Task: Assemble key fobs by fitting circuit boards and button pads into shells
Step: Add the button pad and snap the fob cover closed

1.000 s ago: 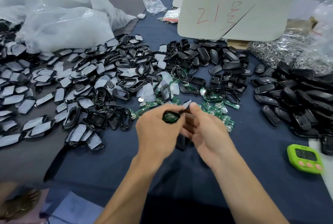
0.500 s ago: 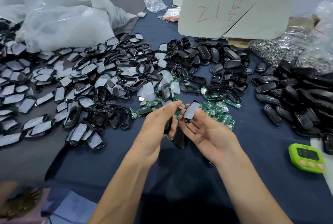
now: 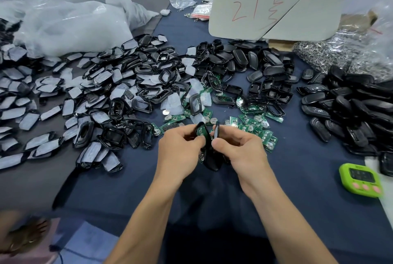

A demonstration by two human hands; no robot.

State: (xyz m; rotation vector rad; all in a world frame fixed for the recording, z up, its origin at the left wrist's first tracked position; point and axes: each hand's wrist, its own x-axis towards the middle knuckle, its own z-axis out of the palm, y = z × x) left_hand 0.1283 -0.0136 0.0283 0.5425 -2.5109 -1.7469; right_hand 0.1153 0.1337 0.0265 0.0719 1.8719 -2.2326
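My left hand (image 3: 180, 149) grips a black shell half with a green circuit board (image 3: 201, 131) inside it, held upright over the blue cloth. My right hand (image 3: 238, 149) pinches a second black shell part (image 3: 216, 130) edge-on, right beside the first and nearly touching it. Below my fingers another black fob piece (image 3: 212, 162) shows, partly hidden by both hands. Loose green circuit boards (image 3: 255, 123) lie just beyond my hands. Film-covered front frames (image 3: 102, 102) spread to the left, and black back shells (image 3: 251, 66) sit behind.
A heap of closed black fobs (image 3: 350, 110) fills the right side. A green timer (image 3: 360, 179) lies at the near right. A grey board marked in red (image 3: 276, 4) stands at the back, with plastic bags (image 3: 63, 15) at the back left and metal rings (image 3: 331, 51) at the back right.
My hands have come closer together. The right hand's part has turned from flat to edge-on against the shell with the board in my left hand.
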